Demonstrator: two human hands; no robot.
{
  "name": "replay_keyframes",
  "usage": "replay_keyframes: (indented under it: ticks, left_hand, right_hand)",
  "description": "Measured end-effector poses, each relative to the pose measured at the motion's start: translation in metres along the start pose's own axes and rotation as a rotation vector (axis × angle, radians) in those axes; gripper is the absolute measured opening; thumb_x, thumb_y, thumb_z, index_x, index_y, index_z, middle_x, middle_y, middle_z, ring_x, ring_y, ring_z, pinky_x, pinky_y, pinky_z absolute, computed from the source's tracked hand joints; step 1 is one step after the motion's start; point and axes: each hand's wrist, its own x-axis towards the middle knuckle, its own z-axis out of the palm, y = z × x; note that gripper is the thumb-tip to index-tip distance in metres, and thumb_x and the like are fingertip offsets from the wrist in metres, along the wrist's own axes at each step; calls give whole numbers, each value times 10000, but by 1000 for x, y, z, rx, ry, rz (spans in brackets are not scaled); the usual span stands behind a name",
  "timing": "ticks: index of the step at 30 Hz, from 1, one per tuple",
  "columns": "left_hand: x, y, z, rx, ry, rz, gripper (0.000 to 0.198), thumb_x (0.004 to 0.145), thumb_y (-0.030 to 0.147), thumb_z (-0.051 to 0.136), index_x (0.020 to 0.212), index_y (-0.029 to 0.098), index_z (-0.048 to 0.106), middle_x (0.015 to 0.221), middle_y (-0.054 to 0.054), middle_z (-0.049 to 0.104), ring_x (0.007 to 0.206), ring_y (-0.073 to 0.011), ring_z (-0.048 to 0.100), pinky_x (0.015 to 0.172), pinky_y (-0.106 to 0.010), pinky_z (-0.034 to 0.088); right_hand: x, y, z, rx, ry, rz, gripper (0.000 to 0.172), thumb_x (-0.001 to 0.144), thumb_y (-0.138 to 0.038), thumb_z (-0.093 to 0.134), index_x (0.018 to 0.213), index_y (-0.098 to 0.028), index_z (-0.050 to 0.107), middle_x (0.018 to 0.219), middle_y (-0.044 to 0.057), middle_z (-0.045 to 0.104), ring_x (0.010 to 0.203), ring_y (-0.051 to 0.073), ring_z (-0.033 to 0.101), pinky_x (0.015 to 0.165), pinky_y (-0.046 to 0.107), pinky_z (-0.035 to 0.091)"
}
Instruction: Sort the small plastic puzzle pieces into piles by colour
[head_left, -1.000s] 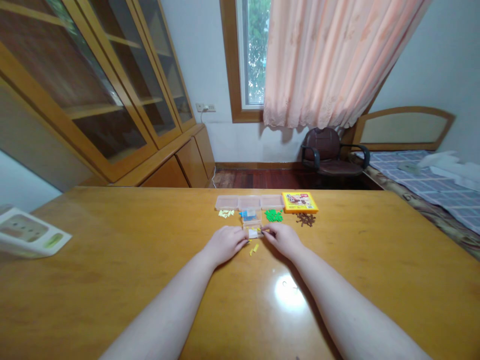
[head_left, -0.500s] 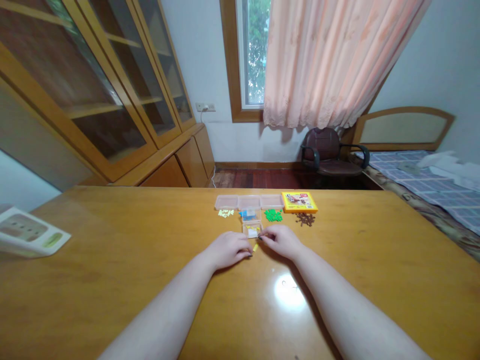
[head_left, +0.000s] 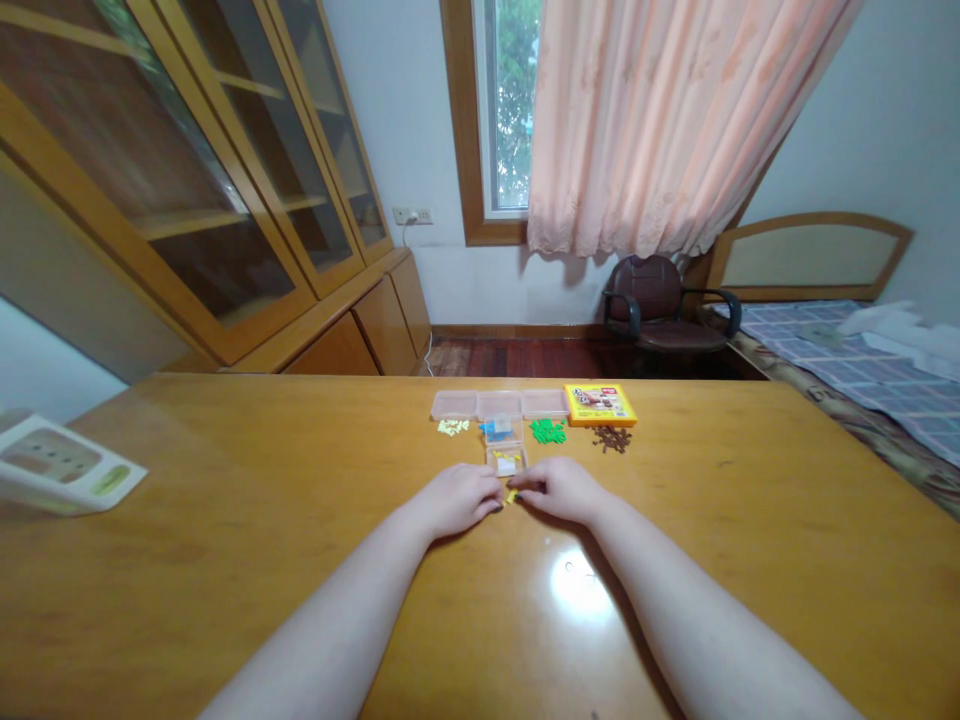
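Small yellow plastic pieces (head_left: pixel 511 496) are between my fingertips, low over the table; their exact shape is too small to tell. My left hand (head_left: pixel 463 497) rests on the table with curled fingers, its thumb and fingertips closed at the left end of the pieces. From the other side, my right hand (head_left: pixel 561 488) pinches them with thumb and forefinger. Just beyond both hands stands a small clear hinged box (head_left: pixel 491 463) with its lid (head_left: pixel 513 426) up. Inside it lie loose yellow pieces (head_left: pixel 499 455) and a white label or paper (head_left: pixel 506 466).
Behind the small box are blue pieces (head_left: pixel 489 429), cream pieces (head_left: pixel 452 427), green pieces (head_left: pixel 548 431) and brown pieces (head_left: pixel 613 438). Farther back sit clear trays (head_left: pixel 454 403) and a yellow box (head_left: pixel 601 404). A white holder (head_left: pixel 71 462) stands at the table's left.
My right hand has moved slightly toward me, from the small box's near edge down to the yellow piece. My left hand has hardly moved.
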Motion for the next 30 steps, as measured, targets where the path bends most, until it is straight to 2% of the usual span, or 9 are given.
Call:
replay_keyframes:
  ticks: [3, 6, 12, 14, 18, 22, 26, 30]
  left_hand:
    - [-1, 1, 0, -29, 17, 2, 127, 863, 261, 519, 853, 214, 637, 850, -15, 635, 785, -149, 582, 687, -233, 415]
    - [0, -1, 1, -79, 82, -22, 117, 863, 240, 507, 855, 207, 619, 864, -21, 630, 808, -151, 576, 717, -236, 424]
    - [7, -13, 7, -31, 289, -255, 157, 879, 238, 477, 902, 193, 626, 862, -43, 604, 803, -164, 572, 726, -264, 434]
    - [8, -15, 9, -10, 319, -276, 184, 888, 234, 460, 939, 198, 633, 874, -46, 602, 806, -161, 572, 725, -264, 433]
    - [3, -13, 7, -9, 247, -152, 178, 881, 247, 479, 934, 218, 647, 865, -33, 609, 802, -155, 570, 717, -256, 424]
    - [-2, -6, 1, -30, 152, -26, 133, 848, 252, 527, 845, 220, 656, 821, -16, 614, 768, -137, 568, 680, -233, 404]
    - [-2, -3, -2, -21, 87, -8, 78, 793, 270, 592, 773, 217, 646, 789, -4, 611, 713, -128, 560, 624, -223, 382]
    - [0, -4, -1, -21, 85, -23, 89, 805, 244, 569, 765, 214, 642, 781, -1, 617, 704, -126, 562, 618, -220, 379]
  right_hand:
    - [0, -1, -1, -55, -18, -36, 229, 829, -291, 549, 978, -296, 723, 917, 14, 735, 815, 172, 662, 713, 250, 448]
    - [1, -3, -2, -79, -24, -44, 223, 837, -279, 540, 947, -299, 732, 887, 10, 738, 793, 164, 660, 691, 237, 442]
    - [0, -6, -2, -86, 4, -33, 223, 839, -297, 539, 956, -277, 727, 896, 18, 736, 802, 166, 662, 704, 242, 444]
    - [-1, -8, -3, -81, 4, -33, 235, 832, -325, 555, 998, -273, 713, 923, 21, 732, 812, 168, 661, 703, 243, 444]
    - [-3, -13, -5, -64, -18, -79, 276, 823, -365, 578, 1057, -271, 688, 966, 25, 725, 836, 165, 655, 709, 234, 439]
    - [-3, -16, -4, -126, -37, -104, 223, 816, -361, 584, 966, -267, 720, 863, 24, 734, 755, 165, 651, 661, 234, 427]
    - [-1, -14, -2, -171, -19, -84, 193, 831, -289, 553, 894, -260, 734, 852, 23, 734, 761, 167, 653, 682, 242, 429]
    - [0, -13, -2, -183, -10, -74, 190, 825, -253, 548, 851, -250, 736, 834, 23, 734, 751, 164, 652, 685, 242, 432]
